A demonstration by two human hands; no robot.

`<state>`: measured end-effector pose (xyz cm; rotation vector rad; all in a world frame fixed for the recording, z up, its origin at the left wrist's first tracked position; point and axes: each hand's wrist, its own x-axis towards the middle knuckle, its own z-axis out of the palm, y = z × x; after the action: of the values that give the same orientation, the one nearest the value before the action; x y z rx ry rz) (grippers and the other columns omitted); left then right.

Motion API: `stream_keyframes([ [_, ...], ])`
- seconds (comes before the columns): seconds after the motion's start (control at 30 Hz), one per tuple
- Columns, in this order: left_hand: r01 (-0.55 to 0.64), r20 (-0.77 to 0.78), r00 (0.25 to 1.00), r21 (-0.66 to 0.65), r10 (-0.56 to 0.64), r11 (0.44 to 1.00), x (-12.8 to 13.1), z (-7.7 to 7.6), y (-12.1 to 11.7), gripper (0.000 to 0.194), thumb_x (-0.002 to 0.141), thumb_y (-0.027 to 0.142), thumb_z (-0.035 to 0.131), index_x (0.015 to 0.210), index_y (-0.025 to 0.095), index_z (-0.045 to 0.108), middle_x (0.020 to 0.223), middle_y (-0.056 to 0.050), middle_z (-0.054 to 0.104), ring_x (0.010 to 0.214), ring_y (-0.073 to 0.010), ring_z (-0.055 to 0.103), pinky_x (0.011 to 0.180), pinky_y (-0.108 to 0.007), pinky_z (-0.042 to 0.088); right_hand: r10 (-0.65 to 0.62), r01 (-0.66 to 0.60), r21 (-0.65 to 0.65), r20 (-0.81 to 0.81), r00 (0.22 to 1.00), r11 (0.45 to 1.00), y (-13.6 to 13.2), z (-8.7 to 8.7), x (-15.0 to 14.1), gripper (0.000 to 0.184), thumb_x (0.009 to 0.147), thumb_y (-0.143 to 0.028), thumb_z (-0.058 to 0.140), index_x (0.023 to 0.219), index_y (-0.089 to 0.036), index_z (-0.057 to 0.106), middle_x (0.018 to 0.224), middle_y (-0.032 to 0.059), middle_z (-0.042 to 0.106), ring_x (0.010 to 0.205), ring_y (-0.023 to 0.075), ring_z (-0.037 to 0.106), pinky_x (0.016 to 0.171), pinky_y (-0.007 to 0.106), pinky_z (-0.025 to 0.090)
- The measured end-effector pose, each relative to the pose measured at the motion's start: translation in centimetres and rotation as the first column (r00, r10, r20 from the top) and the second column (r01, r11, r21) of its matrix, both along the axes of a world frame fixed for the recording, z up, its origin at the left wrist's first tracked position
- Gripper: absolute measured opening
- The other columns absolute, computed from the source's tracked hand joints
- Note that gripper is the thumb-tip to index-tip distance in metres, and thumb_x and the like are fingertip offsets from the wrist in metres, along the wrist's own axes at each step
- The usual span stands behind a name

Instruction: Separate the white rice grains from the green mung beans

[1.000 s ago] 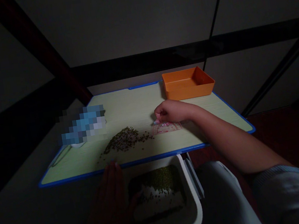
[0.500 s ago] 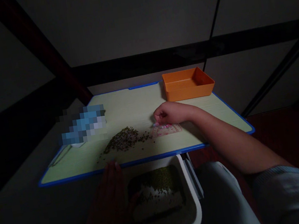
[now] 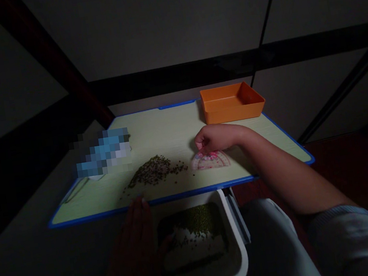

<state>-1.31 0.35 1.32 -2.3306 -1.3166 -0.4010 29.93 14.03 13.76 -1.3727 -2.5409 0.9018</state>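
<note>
A pile of small green beans [image 3: 152,171] lies on a pale green, blue-edged tabletop [image 3: 156,133]. Just right of the pile lies a pink see-through protractor [image 3: 210,160]. My right hand [image 3: 216,138] rests above the protractor's top edge with its fingers curled in a pinch; what they hold is too small to name. My left hand [image 3: 136,249] lies flat along the left rim of a white tray [image 3: 238,258] below the table's front edge. The tray holds more green beans [image 3: 195,221].
An orange box [image 3: 231,102] stands at the table's back right corner. A blurred blue-and-white thing [image 3: 102,153] lies on the table's left side. Dark bars and pale wall panels rise behind the table. The room is dim.
My right hand has drawn back a little to the right, uncovering more of the pink protractor. The left hand and the tray have stayed put.
</note>
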Motion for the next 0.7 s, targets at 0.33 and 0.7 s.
stream_keyframes([
  [0.33,-0.012,0.024,1.000,-0.025,0.013,1.000,0.1,-0.4,0.1,0.087,0.085,0.064,0.031,0.148,0.008,0.010,0.153,-0.024,0.033,0.140,-0.0347,0.035,0.103,-0.048,0.042,0.118,-0.117,-0.063,0.016,0.993,0.991,-0.2,-0.9,-0.8,0.008,0.078,-0.014,0.063,0.069,-0.015,0.063,0.056,-0.0051,0.056,0.055,0.0079,0.048,0.059,0.023,0.033],
  [0.7,0.004,0.001,1.000,0.014,-0.004,1.000,0.0,-0.3,0.1,0.087,0.085,0.063,0.032,0.148,0.007,0.012,0.151,-0.025,0.036,0.138,-0.0353,0.039,0.099,-0.047,0.045,0.069,-0.066,-0.037,0.074,0.995,0.997,-1.0,-1.0,-1.8,0.019,0.084,-0.026,0.061,0.068,-0.016,0.061,0.049,-0.0043,0.059,0.048,0.0077,0.045,0.057,0.025,0.028],
])
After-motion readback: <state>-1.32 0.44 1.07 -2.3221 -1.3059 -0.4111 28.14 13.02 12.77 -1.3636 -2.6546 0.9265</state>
